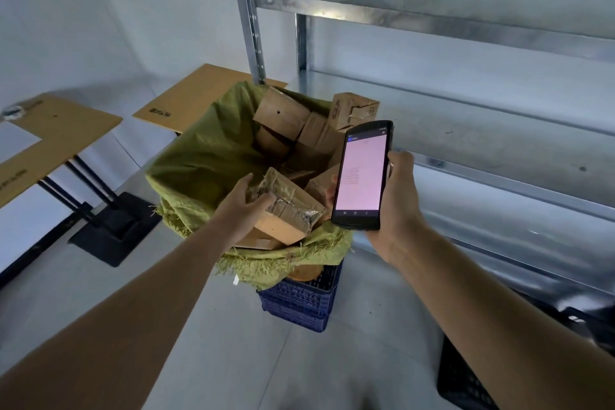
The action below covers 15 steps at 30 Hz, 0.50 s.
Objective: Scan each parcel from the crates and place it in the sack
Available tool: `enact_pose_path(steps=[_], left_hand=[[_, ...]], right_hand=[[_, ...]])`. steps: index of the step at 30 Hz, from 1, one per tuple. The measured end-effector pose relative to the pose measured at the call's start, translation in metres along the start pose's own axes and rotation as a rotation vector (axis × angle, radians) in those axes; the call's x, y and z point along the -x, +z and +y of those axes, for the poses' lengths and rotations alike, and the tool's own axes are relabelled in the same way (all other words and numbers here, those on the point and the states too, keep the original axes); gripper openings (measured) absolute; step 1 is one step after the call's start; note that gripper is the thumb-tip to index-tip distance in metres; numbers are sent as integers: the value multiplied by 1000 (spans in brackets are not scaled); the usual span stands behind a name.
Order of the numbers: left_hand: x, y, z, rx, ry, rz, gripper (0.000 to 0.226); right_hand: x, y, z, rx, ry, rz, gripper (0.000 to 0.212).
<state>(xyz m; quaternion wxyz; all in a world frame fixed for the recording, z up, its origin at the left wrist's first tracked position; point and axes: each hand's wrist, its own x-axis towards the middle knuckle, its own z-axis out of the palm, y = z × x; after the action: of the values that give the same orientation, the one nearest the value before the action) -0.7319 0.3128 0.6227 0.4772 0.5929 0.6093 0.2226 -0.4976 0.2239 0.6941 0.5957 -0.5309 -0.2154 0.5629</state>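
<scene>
A green woven sack (199, 163) stands open over a blue crate (299, 303), filled with several cardboard parcels. My left hand (244, 206) rests on a taped cardboard parcel (289, 210) at the sack's near rim, thumb on its left side and fingers curled over its top. My right hand (396, 200) grips a black handheld scanner (362, 173), upright over the sack's right edge, its pink-white screen facing me. Further parcels (283, 113) are piled at the back of the sack.
Metal shelving (466, 116) runs along the right, close to the sack. Two wooden-topped tables (63, 130) stand to the left on black legs. A black crate (466, 379) sits at the lower right on the grey floor.
</scene>
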Motion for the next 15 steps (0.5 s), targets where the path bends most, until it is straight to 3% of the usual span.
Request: enact_pose_path(steps=[6,15], left_hand=[[5,-1,15,-28,40,59,110],[13,8,55,52,124,165,72]], right_hand=[[0,-2,-1,6,7,-18,58],[-5,-12,-6,30,9,-38,68]])
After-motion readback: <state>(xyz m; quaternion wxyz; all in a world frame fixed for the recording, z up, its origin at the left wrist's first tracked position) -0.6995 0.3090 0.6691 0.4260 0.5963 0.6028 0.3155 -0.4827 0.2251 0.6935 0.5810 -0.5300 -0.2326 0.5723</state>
